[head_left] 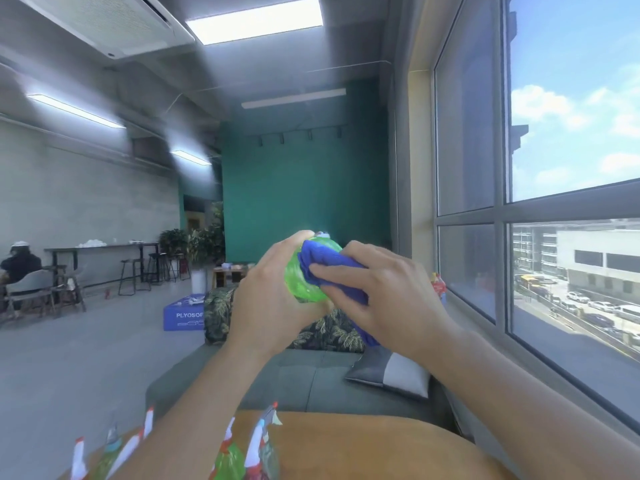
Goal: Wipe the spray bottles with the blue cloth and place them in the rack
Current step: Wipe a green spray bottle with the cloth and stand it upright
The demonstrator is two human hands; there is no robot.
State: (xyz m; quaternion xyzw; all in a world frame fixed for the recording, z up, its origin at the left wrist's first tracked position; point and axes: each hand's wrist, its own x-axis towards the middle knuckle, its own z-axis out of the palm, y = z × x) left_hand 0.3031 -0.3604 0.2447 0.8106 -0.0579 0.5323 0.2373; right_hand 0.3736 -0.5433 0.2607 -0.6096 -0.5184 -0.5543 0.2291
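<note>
I hold a green spray bottle (300, 284) up at chest height, its bottom turned toward me. My left hand (266, 299) grips it from the left side. My right hand (384, 292) pinches the blue cloth (329, 268) and presses it against the bottle's right side. The cloth's loose end hangs down below my right palm. Several other spray bottles (239, 452) with white and red triggers stand along the bottom edge on the wooden table (363, 445). No rack shows in view.
Beyond the table is a grey sofa (311, 375) with a grey and white cushion (391, 375) and leaf-print cushions (332, 330). A large window (554, 237) fills the right. A person (19, 268) sits far left near chairs and a high counter.
</note>
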